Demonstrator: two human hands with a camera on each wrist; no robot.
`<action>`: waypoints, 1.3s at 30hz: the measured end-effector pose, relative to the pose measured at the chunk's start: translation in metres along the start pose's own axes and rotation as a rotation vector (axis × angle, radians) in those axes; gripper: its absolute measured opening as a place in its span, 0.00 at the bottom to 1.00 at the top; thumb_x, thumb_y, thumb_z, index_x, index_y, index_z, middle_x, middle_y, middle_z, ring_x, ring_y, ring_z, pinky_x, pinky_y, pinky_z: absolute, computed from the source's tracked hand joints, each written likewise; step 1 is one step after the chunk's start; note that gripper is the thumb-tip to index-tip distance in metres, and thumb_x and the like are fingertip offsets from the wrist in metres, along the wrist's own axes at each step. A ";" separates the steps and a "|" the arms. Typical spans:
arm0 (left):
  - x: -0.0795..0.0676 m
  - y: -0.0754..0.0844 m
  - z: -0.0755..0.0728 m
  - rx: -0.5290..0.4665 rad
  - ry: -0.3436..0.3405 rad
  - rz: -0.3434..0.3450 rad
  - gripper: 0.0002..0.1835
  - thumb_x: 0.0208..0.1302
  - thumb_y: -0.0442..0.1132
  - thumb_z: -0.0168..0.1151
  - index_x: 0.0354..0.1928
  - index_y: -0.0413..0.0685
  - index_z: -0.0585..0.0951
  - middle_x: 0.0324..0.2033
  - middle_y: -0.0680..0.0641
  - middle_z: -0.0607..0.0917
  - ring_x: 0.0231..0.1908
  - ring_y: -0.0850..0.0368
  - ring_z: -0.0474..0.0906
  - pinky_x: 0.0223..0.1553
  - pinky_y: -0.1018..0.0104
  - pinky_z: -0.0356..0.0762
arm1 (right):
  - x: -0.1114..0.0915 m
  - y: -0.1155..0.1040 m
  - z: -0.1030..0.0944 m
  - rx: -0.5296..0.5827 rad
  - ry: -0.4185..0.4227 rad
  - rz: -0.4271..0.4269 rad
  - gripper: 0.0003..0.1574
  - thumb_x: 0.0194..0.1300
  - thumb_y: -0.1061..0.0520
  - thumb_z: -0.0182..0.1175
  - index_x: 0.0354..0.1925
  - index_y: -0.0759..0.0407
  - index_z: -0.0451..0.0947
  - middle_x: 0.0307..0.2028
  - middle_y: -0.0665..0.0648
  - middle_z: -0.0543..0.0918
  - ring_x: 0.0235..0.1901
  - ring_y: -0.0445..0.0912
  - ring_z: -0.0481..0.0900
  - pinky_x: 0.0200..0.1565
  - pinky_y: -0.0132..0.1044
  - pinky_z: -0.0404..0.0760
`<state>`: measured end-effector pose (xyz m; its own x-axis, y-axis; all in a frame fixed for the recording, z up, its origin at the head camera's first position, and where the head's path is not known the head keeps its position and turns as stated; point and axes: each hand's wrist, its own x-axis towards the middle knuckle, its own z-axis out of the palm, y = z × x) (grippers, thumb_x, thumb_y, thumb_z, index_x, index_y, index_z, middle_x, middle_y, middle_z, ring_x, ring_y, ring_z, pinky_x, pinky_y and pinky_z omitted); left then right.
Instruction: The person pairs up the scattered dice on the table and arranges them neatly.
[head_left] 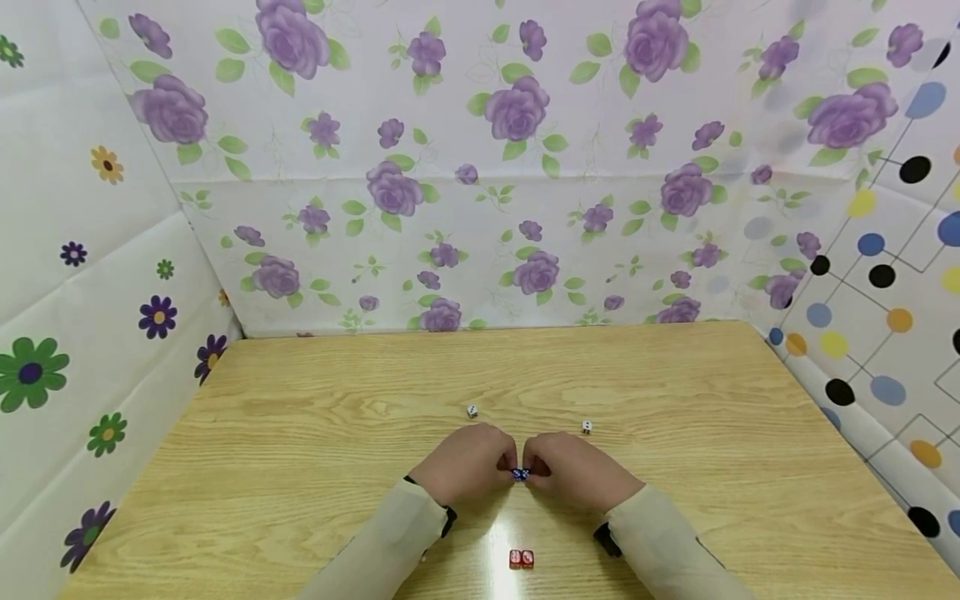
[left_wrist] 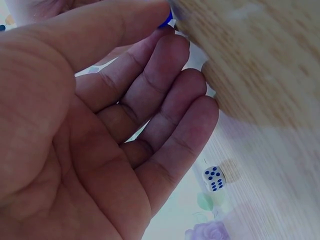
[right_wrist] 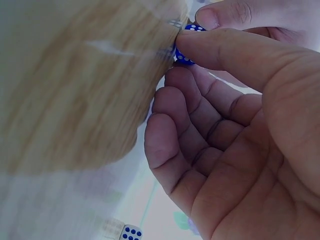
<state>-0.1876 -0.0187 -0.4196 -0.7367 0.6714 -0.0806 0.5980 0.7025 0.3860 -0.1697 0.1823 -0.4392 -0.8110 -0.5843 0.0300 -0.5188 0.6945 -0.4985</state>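
Observation:
Two blue dice with white pips meet side by side at the middle of the table in the head view. My left hand [head_left: 468, 462] pinches the left blue die [head_left: 517, 475] between thumb and fingertips; only a blue sliver [left_wrist: 167, 21] of a die shows in the left wrist view. From the other side, my right hand [head_left: 579, 472] pinches the right blue die [head_left: 527, 473]. In the right wrist view this blue die [right_wrist: 184, 57] peeks out beside the thumb, close to the tabletop. The fingers hide most of both dice.
Beyond my hands lie a white die [head_left: 472, 411] to the left and another white die [head_left: 587, 427] to the right. Two red dice [head_left: 522, 559] sit side by side nearer me on the wooden table [head_left: 315, 400]. Patterned cloth walls [head_left: 450, 179] border the table.

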 end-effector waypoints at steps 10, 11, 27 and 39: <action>-0.001 0.000 -0.004 -0.015 -0.005 -0.010 0.03 0.64 0.38 0.74 0.33 0.54 0.88 0.27 0.61 0.84 0.29 0.69 0.76 0.37 0.70 0.78 | 0.001 0.000 -0.002 -0.003 -0.003 0.011 0.09 0.68 0.59 0.69 0.32 0.49 0.79 0.27 0.40 0.75 0.27 0.35 0.70 0.33 0.32 0.73; -0.001 0.000 -0.004 -0.020 -0.007 -0.011 0.03 0.64 0.38 0.73 0.33 0.54 0.89 0.28 0.61 0.84 0.30 0.69 0.76 0.37 0.71 0.78 | 0.001 0.000 -0.002 0.000 -0.005 0.011 0.09 0.68 0.59 0.69 0.33 0.49 0.79 0.27 0.41 0.75 0.27 0.35 0.70 0.33 0.32 0.73; -0.002 -0.026 -0.027 -0.087 0.099 -0.073 0.13 0.70 0.39 0.66 0.54 0.44 0.85 0.45 0.47 0.85 0.40 0.58 0.80 0.45 0.59 0.81 | -0.011 0.015 -0.042 -0.067 0.107 0.214 0.03 0.69 0.60 0.66 0.39 0.58 0.82 0.30 0.47 0.79 0.30 0.40 0.75 0.36 0.39 0.78; 0.011 -0.050 -0.033 -0.009 0.155 -0.151 0.16 0.70 0.34 0.67 0.59 0.42 0.83 0.47 0.41 0.84 0.42 0.50 0.84 0.43 0.55 0.84 | -0.015 0.040 -0.054 -0.144 0.084 0.357 0.08 0.69 0.60 0.67 0.46 0.61 0.82 0.34 0.53 0.79 0.31 0.44 0.75 0.37 0.44 0.79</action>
<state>-0.2361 -0.0542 -0.4095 -0.8581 0.5134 0.0040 0.4745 0.7900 0.3884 -0.1930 0.2412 -0.4129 -0.9636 -0.2627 -0.0495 -0.2276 0.9034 -0.3635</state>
